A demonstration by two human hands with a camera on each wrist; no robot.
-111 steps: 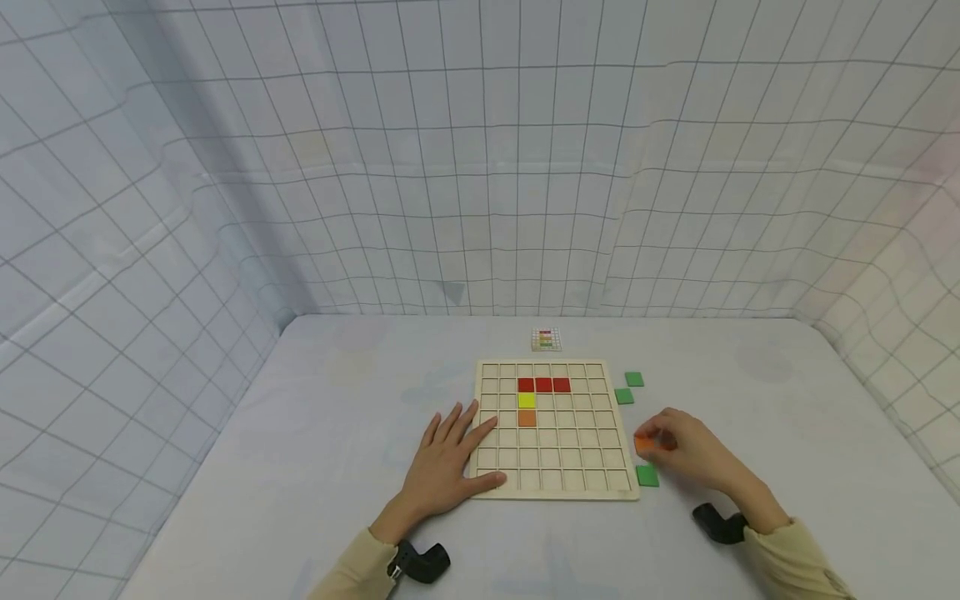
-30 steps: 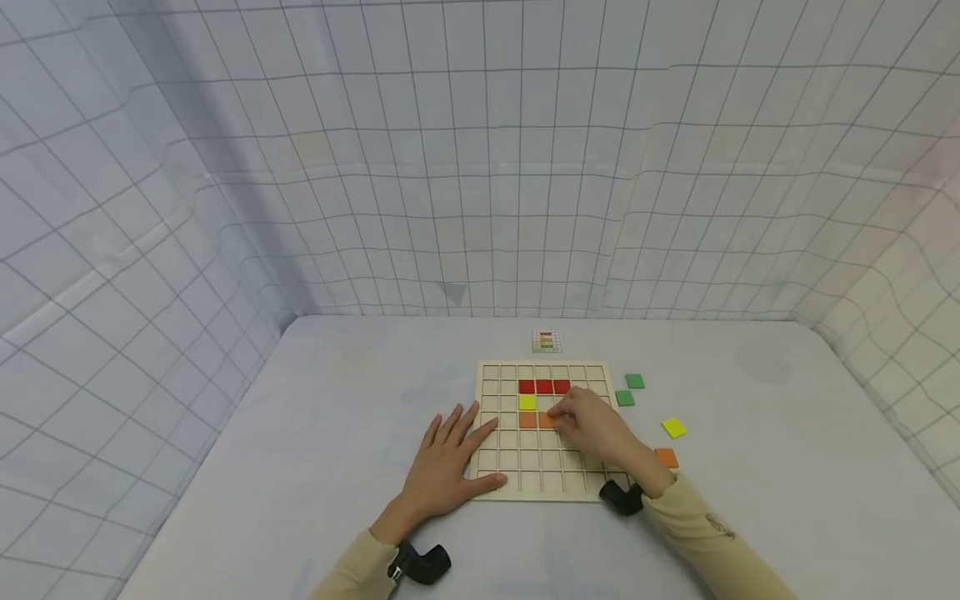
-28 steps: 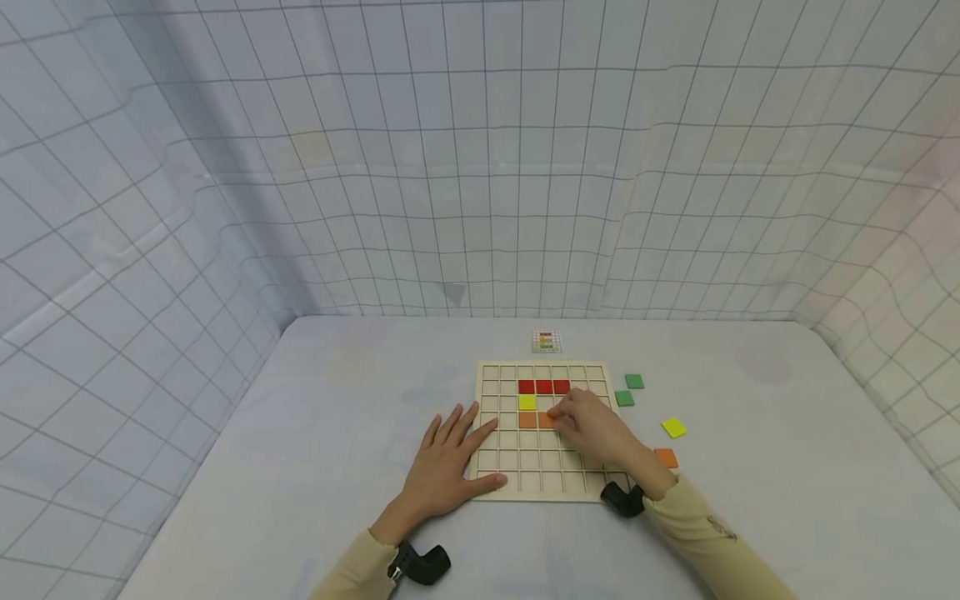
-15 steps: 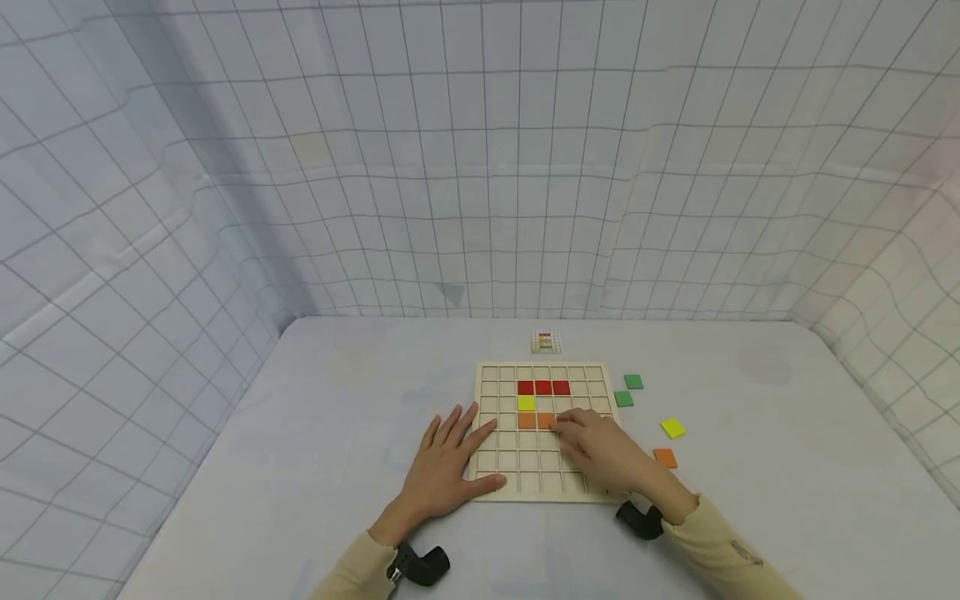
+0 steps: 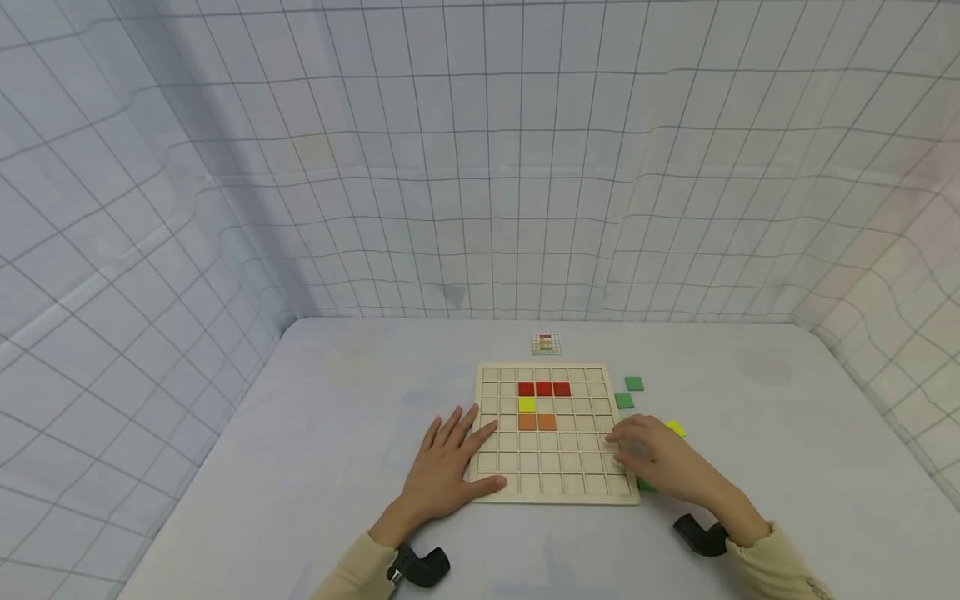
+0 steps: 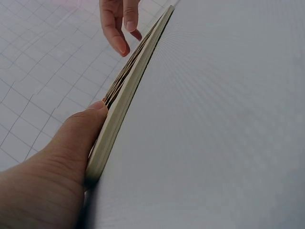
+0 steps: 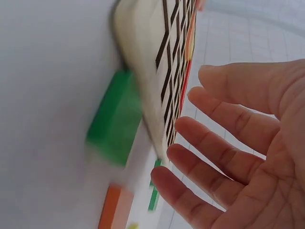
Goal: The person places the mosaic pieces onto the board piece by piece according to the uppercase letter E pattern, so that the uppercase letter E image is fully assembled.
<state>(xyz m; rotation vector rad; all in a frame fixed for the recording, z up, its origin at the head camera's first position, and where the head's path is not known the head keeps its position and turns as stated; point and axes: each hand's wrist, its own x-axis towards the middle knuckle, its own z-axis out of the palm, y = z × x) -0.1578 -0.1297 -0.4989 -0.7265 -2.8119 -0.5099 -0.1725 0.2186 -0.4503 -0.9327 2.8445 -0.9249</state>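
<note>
A pale wooden grid board [image 5: 592, 462] lies on the table. My left hand [image 5: 441, 468] rests spread over its left edge; in the left wrist view the thumb [image 6: 71, 138] lies along the rim. Three red tiles [image 5: 544, 389] sit in one row, a yellow tile [image 5: 527, 404] under the leftmost, and two orange tiles [image 5: 547, 422] side by side below that. My right hand [image 5: 667, 458], fingers loosely bent and holding nothing, hovers over the board's right edge. Beneath it are a green tile [image 7: 116, 119] and a loose orange tile [image 7: 114, 207], hidden in the head view.
Two more green tiles [image 5: 625, 401] lie off the board's upper right side. Partly behind the right hand is a loose yellow tile [image 5: 676, 427]. A small printed pattern card [image 5: 547, 343] lies beyond the board. Grid-patterned curtains [image 5: 480, 208] enclose the table.
My right hand has put the second orange tile in the cell beside the first, let go of it, and moved right to the board's edge. The left hand has stayed in place.
</note>
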